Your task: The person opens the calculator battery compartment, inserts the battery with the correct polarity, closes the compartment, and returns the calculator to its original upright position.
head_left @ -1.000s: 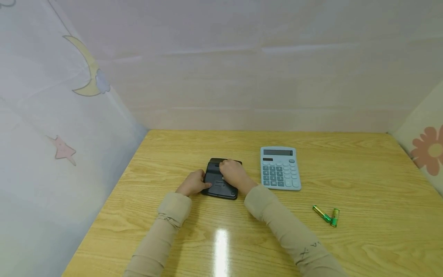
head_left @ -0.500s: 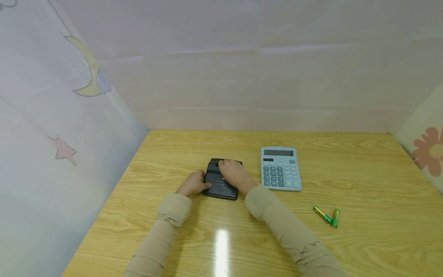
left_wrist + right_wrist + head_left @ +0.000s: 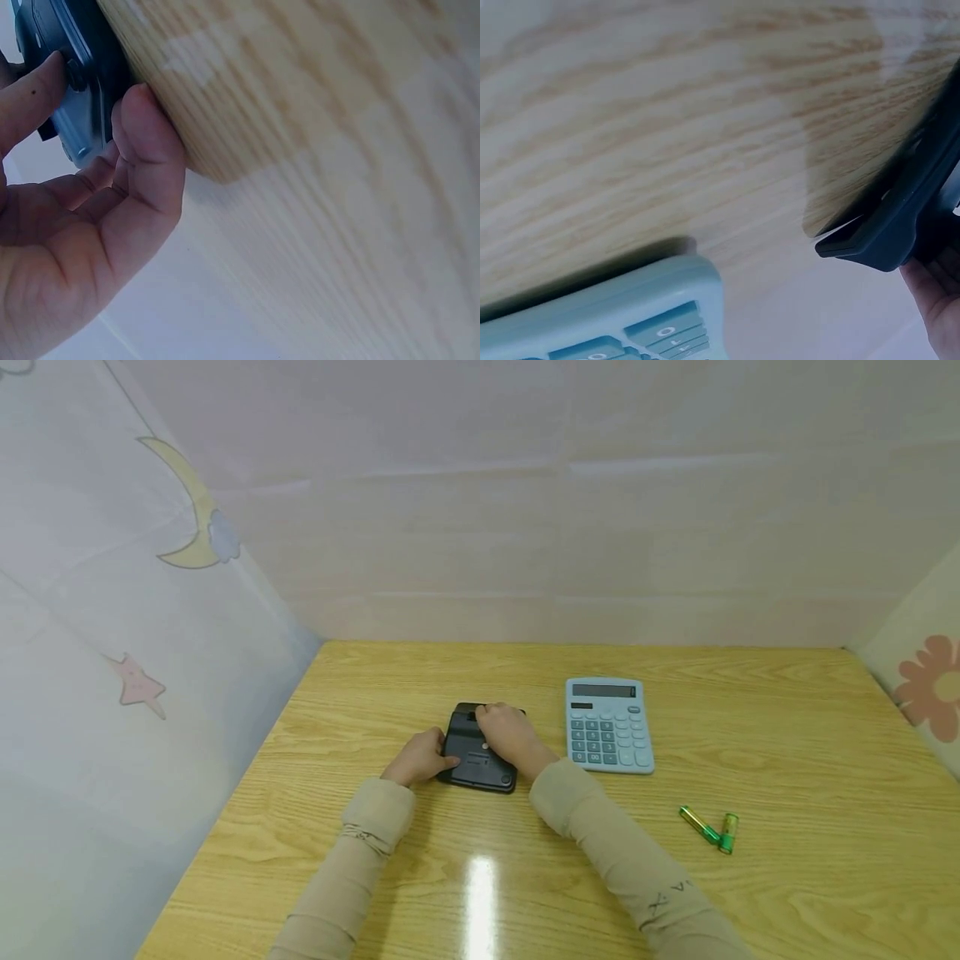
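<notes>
A black calculator [image 3: 480,774] lies back side up on the wooden table, a dark slot near its far end. My left hand [image 3: 417,757] grips its left edge in the head view, thumb on top. The left wrist view shows the thumb beside a small round foot on the calculator [image 3: 71,30], with the fingers of my left hand [image 3: 82,232] curled at its side. My right hand [image 3: 510,735] bends over the calculator's right half, fingertips by the slot, covering part of the back. The right wrist view shows its dark edge [image 3: 885,232] and part of my right hand [image 3: 937,307].
Right of the black calculator lies a light blue calculator [image 3: 609,727], keys up, close to the right forearm. Two green-and-gold batteries, one [image 3: 699,824] slanted and the other [image 3: 728,833] nearly upright in view, lie further right. Printed cloth [image 3: 480,560] hangs behind the table [image 3: 787,735].
The fingertips of my right hand shift very slightly by the slot, left and then back right. My left hand and the black calculator stay in place.
</notes>
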Motion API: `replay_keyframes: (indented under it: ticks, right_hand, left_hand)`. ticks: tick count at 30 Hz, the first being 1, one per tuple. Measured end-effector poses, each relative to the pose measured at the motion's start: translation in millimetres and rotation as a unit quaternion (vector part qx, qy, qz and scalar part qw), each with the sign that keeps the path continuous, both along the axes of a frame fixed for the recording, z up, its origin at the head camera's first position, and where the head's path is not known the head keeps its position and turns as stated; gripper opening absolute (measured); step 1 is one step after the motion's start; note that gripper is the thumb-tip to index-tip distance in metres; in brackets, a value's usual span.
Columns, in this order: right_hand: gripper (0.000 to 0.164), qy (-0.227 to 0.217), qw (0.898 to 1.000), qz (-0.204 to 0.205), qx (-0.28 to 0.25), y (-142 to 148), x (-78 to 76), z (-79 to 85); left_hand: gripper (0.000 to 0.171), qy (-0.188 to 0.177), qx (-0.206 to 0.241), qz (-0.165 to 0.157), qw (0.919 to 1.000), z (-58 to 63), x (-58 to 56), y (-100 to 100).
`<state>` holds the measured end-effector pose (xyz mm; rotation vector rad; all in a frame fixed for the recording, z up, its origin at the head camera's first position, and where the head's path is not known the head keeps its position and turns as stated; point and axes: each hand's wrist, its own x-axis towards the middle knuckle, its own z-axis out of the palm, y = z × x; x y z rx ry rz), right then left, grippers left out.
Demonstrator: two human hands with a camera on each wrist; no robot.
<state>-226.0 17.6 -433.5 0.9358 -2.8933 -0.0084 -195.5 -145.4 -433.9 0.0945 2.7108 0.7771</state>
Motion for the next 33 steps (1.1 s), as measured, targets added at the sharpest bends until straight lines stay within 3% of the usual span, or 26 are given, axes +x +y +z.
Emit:
replay_keyframes:
  ticks: [10, 16, 24, 33]
  right_hand:
    - [0.021, -0.009, 1.000, -0.011, -0.012, -0.7, -2.3, -1.5]
    - [0.022, -0.031, 0.998, -0.023, -0.047, 0.8, -1.9, -0.2]
    - [0.026, -0.028, 0.995, -0.020, -0.098, 3.1, -2.9, -0.8]
    - [0.025, -0.013, 0.993, -0.012, -0.115, 5.7, -0.4, 0.9]
  left_hand:
    - [0.030, 0.000, 0.004, 0.003, 1.0000, 0.0, 0.5, 0.7]
    - [0.029, 0.000, 0.004, 0.004, 1.0000, 1.2, 1.4, 1.5]
    - [0.030, -0.012, 0.004, 0.011, 0.9999, 2.6, 1.5, 2.3]
    - [0.032, -0.012, -0.004, 0.007, 0.9999, 2.1, 1.2, 1.8]
